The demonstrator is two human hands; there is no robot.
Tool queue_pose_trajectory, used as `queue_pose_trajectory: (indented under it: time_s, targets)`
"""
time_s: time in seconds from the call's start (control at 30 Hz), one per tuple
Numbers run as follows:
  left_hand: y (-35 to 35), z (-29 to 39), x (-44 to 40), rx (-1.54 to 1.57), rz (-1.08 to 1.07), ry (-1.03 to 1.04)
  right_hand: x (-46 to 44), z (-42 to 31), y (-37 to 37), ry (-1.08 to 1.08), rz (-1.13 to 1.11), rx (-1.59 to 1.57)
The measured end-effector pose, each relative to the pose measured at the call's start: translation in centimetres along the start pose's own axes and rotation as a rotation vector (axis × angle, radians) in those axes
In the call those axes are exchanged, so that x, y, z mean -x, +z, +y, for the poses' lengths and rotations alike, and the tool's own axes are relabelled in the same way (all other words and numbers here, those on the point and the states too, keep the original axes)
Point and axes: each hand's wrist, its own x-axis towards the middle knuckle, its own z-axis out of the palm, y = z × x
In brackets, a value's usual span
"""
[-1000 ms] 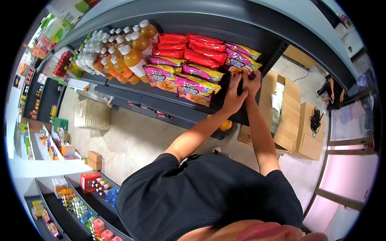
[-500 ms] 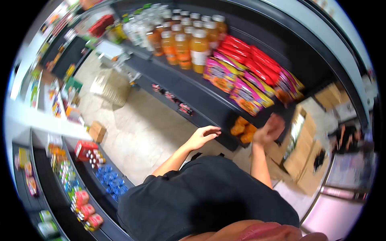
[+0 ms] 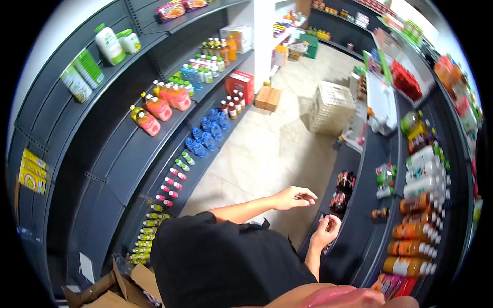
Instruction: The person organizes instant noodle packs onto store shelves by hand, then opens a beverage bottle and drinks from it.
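Note:
My left hand (image 3: 294, 198) is held out over the aisle floor, its fingers loosely bent and apart, with nothing in it. To its right, my right hand (image 3: 326, 229) is raised in front of the lower right shelf, fingers curled but apart and holding nothing. Dark packets (image 3: 341, 191) on that low shelf are nearest to my right hand. Orange drink bottles (image 3: 411, 248) lie farther right on the upper shelf. At the bottom right, part of the purple and red noodle packs (image 3: 391, 285) shows.
Left shelves hold pink bottles (image 3: 158, 108), blue bottles (image 3: 208, 134) and white-green bottles (image 3: 109, 44). A woven basket (image 3: 331, 108) and a cardboard box (image 3: 267, 98) stand on the aisle floor (image 3: 257, 149). An open carton (image 3: 115, 287) sits at the lower left.
Both hands have left the noodle packs and drawn back. The view has swung left, from the snack shelf to the aisle and the opposite shelves.

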Motion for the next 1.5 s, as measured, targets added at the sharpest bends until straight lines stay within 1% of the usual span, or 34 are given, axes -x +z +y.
queue_pose_trajectory:
  time_s: [0.07, 0.17, 0.2, 0.27, 0.3, 0.33, 0.43, 0.5, 0.63, 0.7, 0.73, 0.8, 0.83, 0.87, 0.93, 0.97, 1.03, 1.07, 1.2, 1.27, 1.33, 1.37, 1.43, 1.5]
  targets:
    - [-3.8, 0.3, 0.4, 0.009, 0.134, 0.017, -2.6, 0.1, 3.6, 0.017, -0.082, -0.046]
    - [-8.5, 0.1, -0.3, -0.060, 0.244, 0.001, -6.0, 2.4, 7.8, 0.066, -0.196, -0.056]
    - [-9.9, -0.1, -0.7, -0.063, 0.258, -0.002, -7.1, 3.9, 9.0, 0.091, -0.245, -0.056]
    - [-11.1, -1.0, -1.7, 0.013, 0.242, 0.079, -9.3, 6.3, 11.0, 0.203, -0.331, -0.092]
    - [-13.1, -0.8, -2.7, 0.022, 0.234, 0.129, -10.9, 8.1, 12.7, 0.244, -0.373, -0.130]
    - [-14.2, -0.2, -3.3, 0.062, 0.228, 0.066, -12.3, 9.1, 14.2, 0.314, -0.424, -0.113]
    - [-17.6, 0.1, -6.6, 0.015, 0.254, 0.078, -17.2, 10.2, 18.2, 0.391, -0.561, -0.098]
    - [-20.2, 1.1, -9.9, -0.027, 0.276, 0.094, -21.3, 12.6, 20.7, 0.366, -0.597, -0.139]
    - [-24.8, 5.3, -16.0, -0.096, 0.344, 0.199, -30.2, 12.9, 25.9, 0.302, -0.655, -0.128]
    - [-27.3, 7.0, -18.2, -0.186, 0.377, 0.240, -34.6, 15.1, 28.5, 0.285, -0.697, -0.126]
    - [-28.3, 7.7, -19.1, -0.193, 0.428, 0.251, -36.4, 16.9, 30.3, 0.263, -0.734, -0.138]
    - [-30.5, 8.4, -19.9, -0.250, 0.554, 0.224, -40.4, 20.4, 33.9, 0.435, -0.940, 0.035]
    - [-31.3, 8.6, -20.2, -0.268, 0.619, 0.211, -41.7, 20.4, 35.4, 0.521, -1.044, 0.137]
    - [-32.2, 8.7, -20.2, -0.292, 0.675, 0.193, -42.9, 20.3, 36.7, 0.514, -1.084, 0.121]
    - [-34.8, 9.6, -19.3, -0.348, 0.784, 0.165, -44.0, 20.3, 40.5, 0.484, -1.084, 0.023]
    - [-36.3, 9.3, -18.9, -0.335, 0.845, 0.189, -44.5, 20.5, 42.5, 0.472, -1.082, -0.030]
    - [-39.9, 8.3, -17.7, -0.309, 0.962, 0.238, -44.6, 22.0, 47.1, 0.468, -1.137, -0.036]
    - [-41.3, 9.1, -17.1, -0.301, 0.997, 0.223, -44.3, 22.2, 49.4, 0.475, -1.171, -0.030]
    - [-48.7, 10.3, -15.5, -0.490, 1.073, 0.333, -42.5, 21.8, 59.2, 0.452, -1.350, -0.072]
    - [-52.7, 11.4, -14.7, -0.526, 1.165, 0.356, -42.0, 22.1, 64.4, 0.438, -1.436, -0.119]
    - [-57.0, 12.2, -13.9, -0.564, 1.253, 0.380, -43.2, 23.1, 71.1, 0.234, -1.573, -0.166]
    - [-59.2, 13.2, -13.3, -0.588, 1.301, 0.359, -44.0, 23.2, 73.9, 0.142, -1.642, -0.181]
    - [-61.8, 18.3, -12.6, -0.704, 1.348, 0.393, -46.2, 21.0, 80.9, 0.023, -1.609, -0.173]
    - [-65.5, 23.1, -11.3, -0.897, 1.343, 0.519, -48.7, 14.5, 87.2, -0.136, -1.533, -0.216]
